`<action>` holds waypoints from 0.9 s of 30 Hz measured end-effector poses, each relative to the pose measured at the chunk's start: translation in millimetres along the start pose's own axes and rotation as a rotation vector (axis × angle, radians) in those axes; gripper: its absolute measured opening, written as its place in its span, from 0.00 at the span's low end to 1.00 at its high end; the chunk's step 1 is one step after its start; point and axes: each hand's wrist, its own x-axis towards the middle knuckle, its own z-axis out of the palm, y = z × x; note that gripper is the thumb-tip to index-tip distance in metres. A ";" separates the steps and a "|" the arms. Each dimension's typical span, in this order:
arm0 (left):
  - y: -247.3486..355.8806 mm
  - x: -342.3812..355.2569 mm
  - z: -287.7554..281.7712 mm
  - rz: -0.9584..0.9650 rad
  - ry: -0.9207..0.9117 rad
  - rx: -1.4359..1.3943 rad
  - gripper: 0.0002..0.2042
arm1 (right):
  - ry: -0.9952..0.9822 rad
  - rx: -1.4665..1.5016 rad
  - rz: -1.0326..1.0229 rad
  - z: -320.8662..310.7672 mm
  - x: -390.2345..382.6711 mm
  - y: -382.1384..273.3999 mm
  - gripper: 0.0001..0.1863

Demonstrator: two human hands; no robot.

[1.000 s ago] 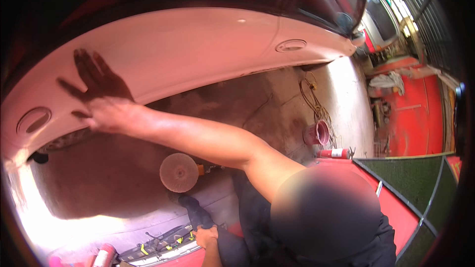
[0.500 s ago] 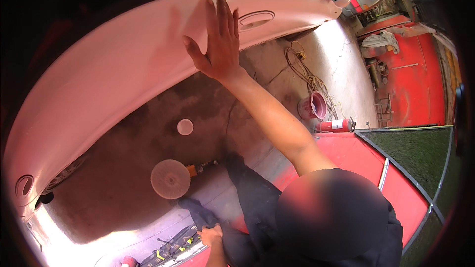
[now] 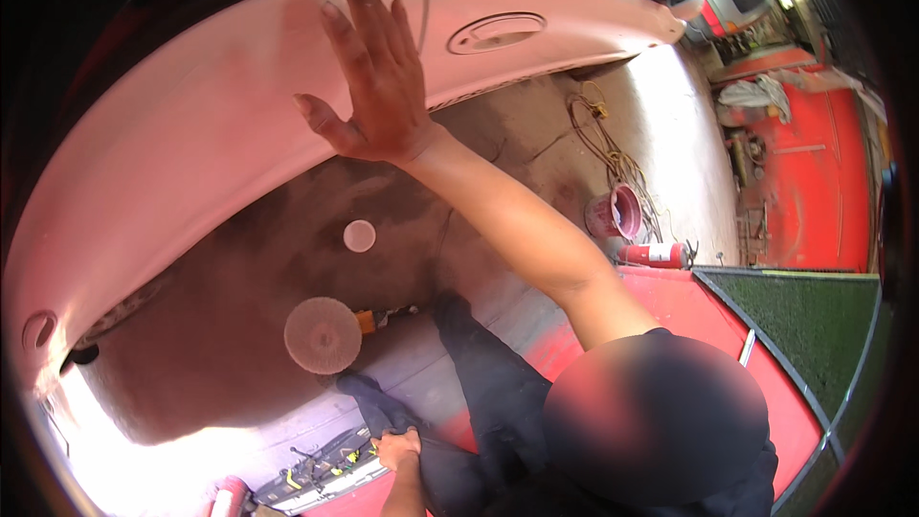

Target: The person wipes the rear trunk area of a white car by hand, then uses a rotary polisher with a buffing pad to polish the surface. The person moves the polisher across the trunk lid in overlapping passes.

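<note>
My right hand [image 3: 378,86], palm turned to the car, is stretched out with fingers and thumb spread. It lies over the pale car side [image 3: 220,86], left of the panel seam. Whether the palm presses on the paint or hovers just off it I cannot tell; a shadow falls to its left. An oval recessed door handle [image 3: 498,33] is to the right of the fingers. Low in the view, my left hand [image 3: 396,447] rests against my dark trouser leg [image 3: 440,464], fingers extended and loosely bent, with no object visible in it.
On the floor are a round pale disc [image 3: 324,336] with an orange part beside it, a small white round lid [image 3: 359,236], a pinkish bucket [image 3: 615,213], coiled hose [image 3: 603,148] and a red fire extinguisher [image 3: 656,255]. A red panel [image 3: 823,182] stands far right.
My right hand has moved left along the car side, away from the seam and handle, with its fingers opening wider. My left hand stays by my leg.
</note>
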 end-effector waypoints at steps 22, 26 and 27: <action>-36.5 3.9 -2.3 -0.030 -0.056 -0.184 0.30 | -0.358 -0.029 -0.327 160.4 92.1 -202.8 0.38; -37.5 7.9 -8.3 -0.030 -0.065 -0.188 0.28 | -0.280 0.037 -0.403 166.9 83.8 -209.1 0.37; -37.4 9.1 -10.0 -0.040 -0.074 -0.176 0.28 | -0.298 -0.056 -0.383 162.1 76.3 -201.0 0.37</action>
